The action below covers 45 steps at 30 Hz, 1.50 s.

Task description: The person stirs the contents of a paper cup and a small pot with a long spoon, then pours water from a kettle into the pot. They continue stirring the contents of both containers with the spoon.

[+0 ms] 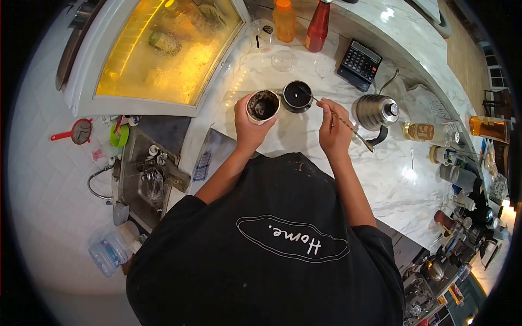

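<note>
My left hand (251,131) is wrapped round a white-rimmed cup (263,91), tilted so its mouth faces me. Dark, wet-looking grounds coat the inside of it. Just to its right, a small metal cup (298,112) stands on the counter with dark liquid (296,98) in it. My right hand (334,127) grips a long twisted bar spoon (354,130) between thumb and fingers. One end of the spoon reaches into the dark liquid, and the other points down to the right, near the handle of a steel gooseneck kettle (376,110).
Along the back of the marble counter (304,133) are an orange-capped bottle (284,23), a red sauce bottle (317,27), a clear plastic cup (262,37) and a calculator (359,64). A glass-doored cabinet (163,54) and a sink (133,179) lie left; several bottles and jars line the right.
</note>
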Each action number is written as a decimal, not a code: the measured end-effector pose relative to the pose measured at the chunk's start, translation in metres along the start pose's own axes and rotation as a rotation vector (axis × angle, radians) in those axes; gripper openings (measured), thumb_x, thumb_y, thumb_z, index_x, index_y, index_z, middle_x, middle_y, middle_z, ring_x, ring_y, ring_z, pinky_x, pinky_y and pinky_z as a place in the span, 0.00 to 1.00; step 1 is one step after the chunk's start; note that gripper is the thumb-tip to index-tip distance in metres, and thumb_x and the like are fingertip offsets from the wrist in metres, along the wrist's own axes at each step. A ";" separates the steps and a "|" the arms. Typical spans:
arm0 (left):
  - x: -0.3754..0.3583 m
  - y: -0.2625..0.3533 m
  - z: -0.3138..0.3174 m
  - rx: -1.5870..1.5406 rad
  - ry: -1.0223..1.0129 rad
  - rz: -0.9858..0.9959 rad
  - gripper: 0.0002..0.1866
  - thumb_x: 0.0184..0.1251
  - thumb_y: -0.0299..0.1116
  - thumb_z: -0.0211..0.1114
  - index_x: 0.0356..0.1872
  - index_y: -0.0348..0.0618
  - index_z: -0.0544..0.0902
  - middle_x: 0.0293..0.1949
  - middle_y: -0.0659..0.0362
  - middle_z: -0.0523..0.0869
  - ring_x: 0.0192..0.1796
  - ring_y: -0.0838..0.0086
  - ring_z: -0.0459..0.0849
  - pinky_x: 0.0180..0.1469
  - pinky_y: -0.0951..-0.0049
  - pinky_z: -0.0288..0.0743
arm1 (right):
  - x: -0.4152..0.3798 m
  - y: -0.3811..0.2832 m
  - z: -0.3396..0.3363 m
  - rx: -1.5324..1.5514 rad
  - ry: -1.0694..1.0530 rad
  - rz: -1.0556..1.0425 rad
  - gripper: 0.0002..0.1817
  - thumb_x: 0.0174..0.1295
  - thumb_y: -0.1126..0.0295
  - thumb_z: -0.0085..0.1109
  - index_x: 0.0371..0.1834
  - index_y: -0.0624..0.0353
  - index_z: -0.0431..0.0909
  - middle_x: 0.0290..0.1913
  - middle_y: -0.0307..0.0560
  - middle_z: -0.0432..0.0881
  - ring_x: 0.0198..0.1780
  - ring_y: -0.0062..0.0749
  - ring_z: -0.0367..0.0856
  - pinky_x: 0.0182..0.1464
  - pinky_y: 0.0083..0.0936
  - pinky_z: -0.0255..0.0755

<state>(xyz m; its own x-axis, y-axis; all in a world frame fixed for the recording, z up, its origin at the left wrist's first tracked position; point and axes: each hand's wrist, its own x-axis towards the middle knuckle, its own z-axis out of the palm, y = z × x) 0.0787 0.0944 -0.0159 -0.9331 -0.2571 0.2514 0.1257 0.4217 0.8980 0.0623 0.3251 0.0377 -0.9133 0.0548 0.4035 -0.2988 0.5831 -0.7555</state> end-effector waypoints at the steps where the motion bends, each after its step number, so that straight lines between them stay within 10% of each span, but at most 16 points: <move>1: 0.000 0.002 -0.001 0.015 -0.006 0.006 0.41 0.48 0.30 0.87 0.66 0.41 0.74 0.58 0.51 0.80 0.63 0.58 0.80 0.66 0.59 0.75 | 0.001 0.001 -0.002 -0.011 0.002 -0.022 0.06 0.74 0.73 0.61 0.45 0.61 0.86 0.47 0.51 0.90 0.52 0.49 0.87 0.61 0.43 0.76; 29: -0.042 -0.050 -0.012 0.091 -0.102 -0.034 0.61 0.49 0.48 0.87 0.81 0.41 0.57 0.71 0.45 0.72 0.72 0.50 0.72 0.74 0.47 0.63 | -0.013 -0.011 -0.007 -0.032 0.066 -0.111 0.05 0.74 0.72 0.63 0.44 0.62 0.85 0.46 0.53 0.90 0.50 0.51 0.88 0.58 0.42 0.77; 45: 0.051 0.010 0.003 0.358 -0.285 0.093 0.14 0.72 0.39 0.70 0.56 0.52 0.88 0.53 0.59 0.90 0.64 0.58 0.80 0.67 0.54 0.71 | 0.010 -0.009 -0.018 0.078 -0.037 0.136 0.18 0.82 0.65 0.51 0.42 0.66 0.88 0.46 0.52 0.91 0.50 0.49 0.89 0.54 0.36 0.78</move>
<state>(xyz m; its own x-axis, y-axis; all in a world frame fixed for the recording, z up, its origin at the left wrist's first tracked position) 0.0314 0.0882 0.0049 -0.9850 0.0241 0.1706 0.1357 0.7184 0.6823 0.0610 0.3353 0.0581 -0.9562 0.0981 0.2759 -0.1903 0.5079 -0.8401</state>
